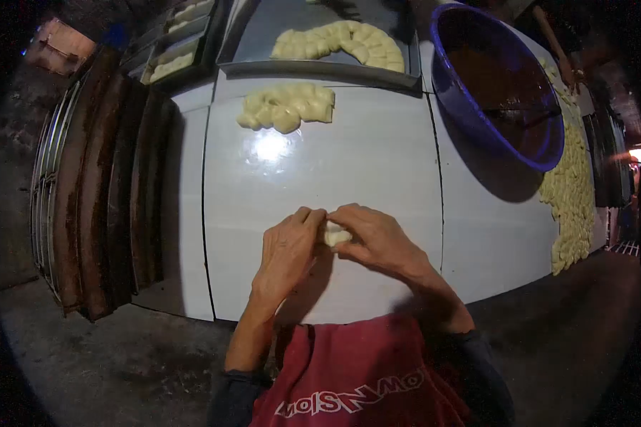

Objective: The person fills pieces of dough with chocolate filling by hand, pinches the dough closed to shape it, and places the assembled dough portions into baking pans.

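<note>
Near the front edge of the white tiled table (320,171), a small pale piece of dough (337,235) sits between my two hands. My left hand (290,244) has its fingers bent around the left side of the dough. From the right, my right hand (379,240) pinches the dough between thumb and fingers. Some of the dough is hidden behind the fingers. Farther back on the table lies a cluster of shaped dough pieces (286,107), joined side by side.
Behind the cluster stands a metal tray (320,70) with a curved row of dough. A purple-rimmed basin (491,135) with dark contents is at the right, beside many small dough pieces (571,213). Brown trays (96,192) stand upright at the left. Another person's arm (554,46) shows at upper right.
</note>
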Motion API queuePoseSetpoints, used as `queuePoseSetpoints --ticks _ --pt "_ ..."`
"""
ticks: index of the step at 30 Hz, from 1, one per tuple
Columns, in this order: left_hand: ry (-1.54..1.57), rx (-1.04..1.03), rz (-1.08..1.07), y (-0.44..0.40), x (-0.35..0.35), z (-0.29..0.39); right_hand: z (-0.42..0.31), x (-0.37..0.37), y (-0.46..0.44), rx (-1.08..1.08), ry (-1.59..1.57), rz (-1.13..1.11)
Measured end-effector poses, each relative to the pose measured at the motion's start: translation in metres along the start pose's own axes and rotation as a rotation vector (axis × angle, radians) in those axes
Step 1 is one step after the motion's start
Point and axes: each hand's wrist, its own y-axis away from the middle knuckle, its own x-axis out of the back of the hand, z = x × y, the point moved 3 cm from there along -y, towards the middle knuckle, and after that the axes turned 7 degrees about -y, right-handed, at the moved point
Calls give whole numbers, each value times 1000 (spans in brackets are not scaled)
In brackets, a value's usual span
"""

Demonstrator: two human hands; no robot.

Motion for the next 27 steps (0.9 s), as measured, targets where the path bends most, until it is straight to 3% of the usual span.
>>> queuePoseSetpoints --ticks 3,6,7,10,14,16,17,20,21,24,25,26,27 --pt "71 65 -144 13 -14 -22 -13 -7 -17 143 240 -3" --pt "161 -20 -52 21 1 -31 -12 12 -33 -96 -43 169" --pt "142 0 -108 16 9 -32 -6 25 -46 -155 -87 248" --pt "153 -53 92 -10 16 -46 12 58 -94 -343 -98 413" --pt "72 -138 412 -84 19 -67 72 66 -169 -201 290 566" --pt "-86 -125 468 -129 23 -70 73 61 -192 -186 551 552" --pt "-132 -177 466 -148 19 -77 79 56 -199 -72 591 614" --pt "-326 -143 478 -185 6 -85 91 64 -212 -121 312 445" --pt "-342 -98 383 -195 0 -90 81 68 -202 -60 170 466" --pt "-312 -119 450 -203 -10 -98 92 73 -178 -233 -162 451" --pt "-303 -115 425 -201 -8 -97 92 73 -168 -232 -333 514" --pt "-309 -105 423 -201 -12 -97 91 71 -155 -275 -725 505" --pt "-316 -94 423 -203 -14 -98 89 72 -143 -284 -828 532"
